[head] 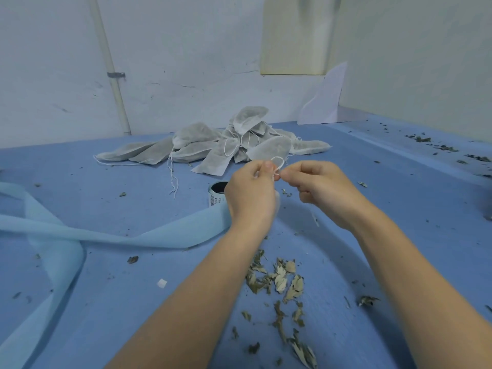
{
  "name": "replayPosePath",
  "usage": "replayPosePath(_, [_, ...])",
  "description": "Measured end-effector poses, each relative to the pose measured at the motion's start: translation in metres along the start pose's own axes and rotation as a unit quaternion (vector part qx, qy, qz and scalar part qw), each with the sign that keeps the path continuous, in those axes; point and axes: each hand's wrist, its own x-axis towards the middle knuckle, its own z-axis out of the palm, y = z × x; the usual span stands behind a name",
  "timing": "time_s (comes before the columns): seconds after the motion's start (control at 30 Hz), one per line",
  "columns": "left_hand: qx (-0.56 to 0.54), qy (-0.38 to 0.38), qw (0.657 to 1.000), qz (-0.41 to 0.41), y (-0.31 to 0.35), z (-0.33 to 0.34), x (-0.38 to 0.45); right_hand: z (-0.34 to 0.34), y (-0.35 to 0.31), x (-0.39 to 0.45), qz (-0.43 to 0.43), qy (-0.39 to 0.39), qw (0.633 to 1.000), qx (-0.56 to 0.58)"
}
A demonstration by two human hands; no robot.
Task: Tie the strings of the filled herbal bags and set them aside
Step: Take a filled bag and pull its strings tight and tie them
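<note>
**Mid-knot: a loop between two pinches**

Right now, in the head view, both hands meet near the middle of the blue table [399, 182]. The left hand [250, 193] has its fingers curled, thumb and forefinger pinched on the white string [277, 162]. The right hand [316, 190] pinches the same string just beside it, its fingers tucked in. A small loop stands up between the two pinches. The bag [277, 202] being tied is mostly hidden behind the left hand; only a pale edge shows below it, so how full it is cannot be told.

To do this step well, I judge the free end should pass through the loop while the left pinch holds the neck closed, then both ends draw apart evenly so the knot seats against the neck. The string looks thin and could slip or tangle if slackened.

Beyond the hands, further back, lies the pile [213, 145] of grey bags with loose strings trailing, presumably where this one goes. Just left of the left hand stands a small dark can [217, 194]. A pale blue cloth [66, 230] crosses the left side. Dried leaves [279, 280] litter the near table between the forearms, with more crumbs at far right. Behind is a scuffed white wall [186, 62] with a pipe [111, 70].
</note>
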Motion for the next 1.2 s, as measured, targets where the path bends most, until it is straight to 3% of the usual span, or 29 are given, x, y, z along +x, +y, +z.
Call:
replayPosePath(0.17, [-0.011,-0.018,1.0,0.001,0.001,-0.001,-0.005,-0.01,0.002,-0.003,-0.002,-0.04,0.998,-0.037])
replayPosePath(0.3, [0.081,-0.037,0.99,0.107,0.002,0.003,-0.013,-0.019,-0.003,-0.003,0.033,-0.049,0.998,0.005])
replayPosePath(0.47, [0.274,-0.014,0.93,0.244,-0.007,0.009,-0.018,-0.027,-0.003,0.0,0.123,-0.029,0.988,0.086])
replayPosePath(0.6, [0.281,0.027,0.918,0.278,-0.012,0.011,-0.025,-0.029,-0.003,0.002,0.16,-0.035,0.976,0.144])
replayPosePath(0.97, [0.191,0.006,0.978,0.086,-0.016,0.016,-0.017,-0.027,-0.004,0.001,0.115,-0.002,0.992,0.059])
replayPosePath(1.2, [0.096,-0.027,0.995,0.009,-0.007,0.016,-0.016,-0.022,-0.007,0.0,0.195,-0.081,0.958,0.194])
